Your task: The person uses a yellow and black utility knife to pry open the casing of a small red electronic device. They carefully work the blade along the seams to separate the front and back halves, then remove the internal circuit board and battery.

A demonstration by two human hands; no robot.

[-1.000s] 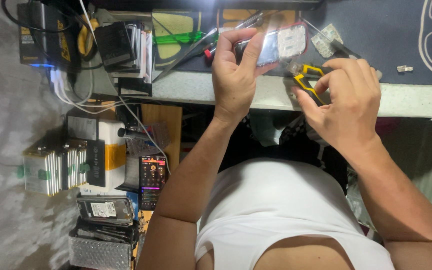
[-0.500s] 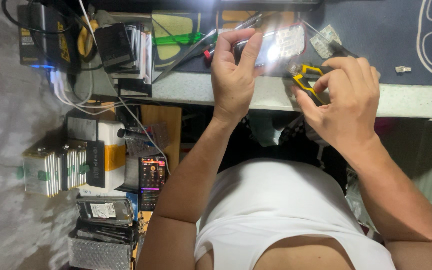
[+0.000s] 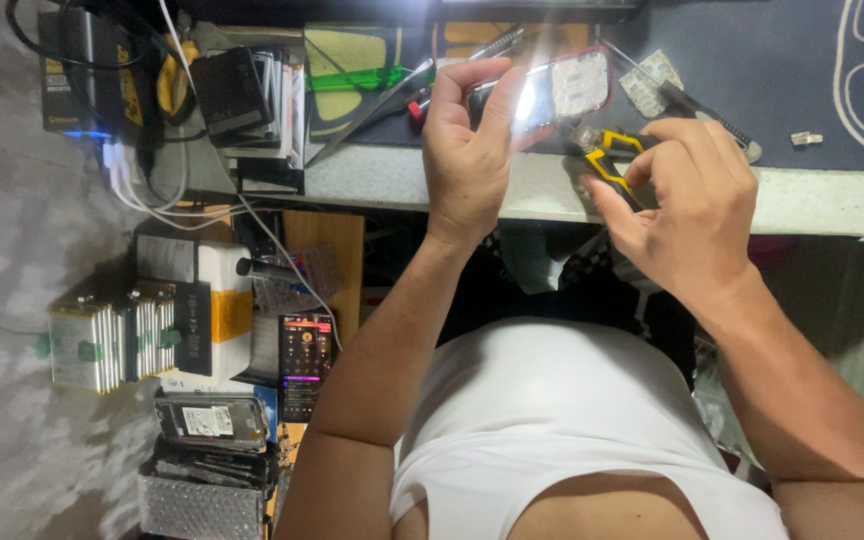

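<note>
My left hand (image 3: 467, 150) grips a small keypad phone (image 3: 557, 93) with a red rim, its white keys facing me and glare on its screen, held over the workbench edge. My right hand (image 3: 687, 200) is closed on a yellow-and-black handled tool (image 3: 612, 160), whose tip sits just under the phone's lower edge. Both hands are close together above the bench's pale front edge (image 3: 832, 205).
A dark mat (image 3: 752, 60) covers the bench, with tweezers (image 3: 372, 105), a green tool (image 3: 352, 78) and a small clear connector (image 3: 805, 138). To the left are cables, a black box (image 3: 87, 70), stacked phone parts (image 3: 112, 335) and a lit phone (image 3: 304, 365).
The left hand has tilted the phone slightly, and the glare on its screen has grown. The right hand and tool have barely shifted.
</note>
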